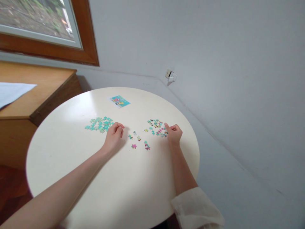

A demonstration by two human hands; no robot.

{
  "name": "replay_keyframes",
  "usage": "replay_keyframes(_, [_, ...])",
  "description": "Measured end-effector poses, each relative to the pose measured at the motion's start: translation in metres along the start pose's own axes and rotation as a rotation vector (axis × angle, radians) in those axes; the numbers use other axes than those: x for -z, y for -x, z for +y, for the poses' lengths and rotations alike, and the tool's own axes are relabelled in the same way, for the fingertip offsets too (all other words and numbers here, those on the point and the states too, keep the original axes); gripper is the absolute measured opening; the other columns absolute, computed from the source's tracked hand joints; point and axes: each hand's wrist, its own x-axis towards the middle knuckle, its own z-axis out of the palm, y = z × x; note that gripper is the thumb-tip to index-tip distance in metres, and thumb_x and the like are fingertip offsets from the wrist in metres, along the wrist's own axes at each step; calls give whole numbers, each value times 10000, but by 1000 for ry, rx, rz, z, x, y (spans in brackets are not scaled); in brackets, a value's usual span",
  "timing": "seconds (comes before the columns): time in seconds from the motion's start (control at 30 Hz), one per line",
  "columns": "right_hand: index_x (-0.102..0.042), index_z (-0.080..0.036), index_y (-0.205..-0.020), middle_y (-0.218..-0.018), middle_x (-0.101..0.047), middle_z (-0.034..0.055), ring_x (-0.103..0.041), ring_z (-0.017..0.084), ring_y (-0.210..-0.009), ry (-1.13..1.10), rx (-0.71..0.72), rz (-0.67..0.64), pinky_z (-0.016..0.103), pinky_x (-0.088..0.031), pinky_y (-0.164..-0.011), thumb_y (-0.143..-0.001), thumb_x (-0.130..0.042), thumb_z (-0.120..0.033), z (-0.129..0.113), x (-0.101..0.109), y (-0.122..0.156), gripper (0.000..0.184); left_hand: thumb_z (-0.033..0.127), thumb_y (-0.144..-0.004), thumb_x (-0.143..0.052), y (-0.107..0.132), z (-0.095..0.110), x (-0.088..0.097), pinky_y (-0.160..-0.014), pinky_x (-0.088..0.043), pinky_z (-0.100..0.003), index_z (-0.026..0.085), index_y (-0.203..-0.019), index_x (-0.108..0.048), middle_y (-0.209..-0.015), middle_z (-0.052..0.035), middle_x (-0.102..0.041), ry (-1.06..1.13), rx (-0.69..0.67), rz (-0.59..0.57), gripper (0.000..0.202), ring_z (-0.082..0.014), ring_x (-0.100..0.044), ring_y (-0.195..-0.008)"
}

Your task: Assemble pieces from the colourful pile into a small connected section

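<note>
My left hand (pixel 114 135) is loosely closed over the table, at the right edge of a pile of teal jigsaw pieces (pixel 98 124). Its fingers are curled in, so anything inside them is hidden. To the right, my right hand (pixel 174 134) is closed beside a spread of multicoloured jigsaw pieces (pixel 156 124), with its thumb towards them. I cannot make out whether it pinches a piece. Between my hands lie a few loose pieces, among them a pink piece (pixel 133 146) and two that look joined, teal and pink (pixel 147 145).
A small picture card (pixel 120 101) lies towards the far side of the round white table (pixel 114 184). A wooden cabinet (pixel 47 82) with a white sheet (pixel 14 92) stands at the left, below a window. Behind the table, the wall holds a socket with a plug (pixel 171 75).
</note>
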Motion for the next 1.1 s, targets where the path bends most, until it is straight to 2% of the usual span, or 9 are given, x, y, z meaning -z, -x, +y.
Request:
replay_keyframes(0.4, [-353, -219, -457, -421, -332, -82, -301, 77, -447, 60, 78, 5, 238, -277, -455, -580, -647, -631, 3, 1, 0, 521, 245, -723, -419, 1, 4, 0, -513, -309, -252, 202, -686, -490, -427, 64, -396, -16, 1, 9, 91, -122, -393, -438])
replay_keyframes(0.57, [-278, -227, -445, -403, -281, -80, -275, 86, -443, 145, 126, -14, 245, -257, -474, -694, -584, -556, 7, 2, -2, 514, 240, -715, -419, 2, 5, 1, -508, -308, -249, 204, -692, -488, -437, 64, -396, -9, 1, 5, 81, -122, -395, -440])
replay_keyframes(0.63, [-330, -218, -467, -427, -335, -73, -312, 95, -456, 255, 137, -40, 247, -268, -503, -730, -573, -467, 9, 4, -2, 436, 237, -718, -423, 2, 4, 1, -508, -309, -248, 202, -699, -492, -439, 64, -401, -7, -5, 8, 79, -122, -400, -446])
replay_keyframes(0.8, [-580, -201, -659, -633, -564, -21, -486, 136, -621, 586, 147, -177, 259, -313, -629, -720, -591, -283, 8, 7, 1, 103, 236, -728, -425, 1, 3, 2, -508, -306, -249, 198, -699, -495, -431, 66, -403, -1, -8, 7, 86, -122, -399, -444])
replay_keyframes(0.97, [-660, -203, -697, -732, -612, 30, -523, 182, -736, 796, 190, -257, 292, -319, -688, -695, -651, -386, 5, 7, 5, 183, 222, -729, -425, 2, 6, 1, -501, -308, -243, 195, -696, -491, -428, 66, -399, 13, 7, 0, 79, -121, -392, -439])
replay_keyframes(1.1, [-693, -200, -745, -792, -640, 56, -542, 208, -784, 861, 181, -296, 323, -322, -716, -689, -664, -421, 5, 6, 7, 230, 208, -729, -426, 2, 7, 0, -496, -301, -235, 191, -697, -492, -429, 68, -398, 27, 11, 7, 75, -115, -385, -438])
